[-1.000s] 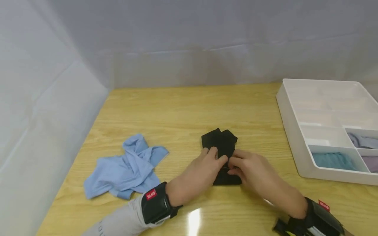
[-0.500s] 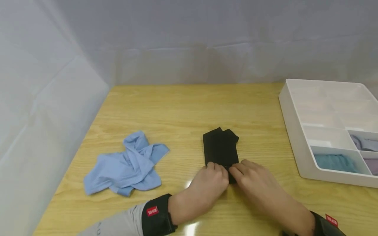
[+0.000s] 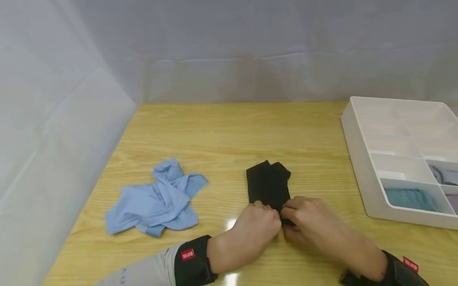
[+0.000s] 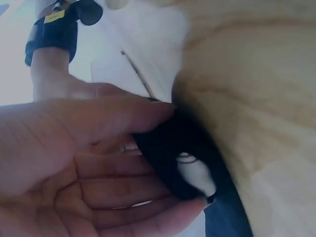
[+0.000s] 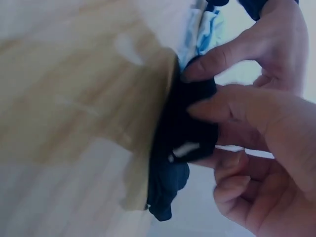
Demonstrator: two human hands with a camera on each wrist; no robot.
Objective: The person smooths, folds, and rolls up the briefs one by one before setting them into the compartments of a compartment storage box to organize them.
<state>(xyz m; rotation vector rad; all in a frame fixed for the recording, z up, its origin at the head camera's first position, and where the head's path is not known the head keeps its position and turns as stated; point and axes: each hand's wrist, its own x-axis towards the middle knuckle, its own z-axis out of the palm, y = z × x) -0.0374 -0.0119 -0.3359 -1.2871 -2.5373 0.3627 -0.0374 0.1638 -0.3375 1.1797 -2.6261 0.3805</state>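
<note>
A folded black garment (image 3: 267,184) lies flat on the wooden table, two small flaps sticking out at its far end. My left hand (image 3: 248,234) grips its near edge, fingers curled over the cloth. Close beside it, my right hand (image 3: 316,222) pinches the near right corner between thumb and fingers. In the left wrist view the thumb lies along one side of the black garment (image 4: 173,143) and the fingers along the other, with a white mark showing on the cloth. Both thumbs press on the black garment (image 5: 180,118) in the right wrist view.
A crumpled light blue garment (image 3: 154,206) lies on the table to the left. At the right stands a white divided box (image 3: 358,159), with a teal folded cloth (image 3: 411,198), a grey one (image 3: 443,174) and a purple one in its near compartments.
Both hands have drawn toward the near edge of the black garment, and the near flap seen earlier is now gathered under the fingers. The blue garment and box have stayed put.
</note>
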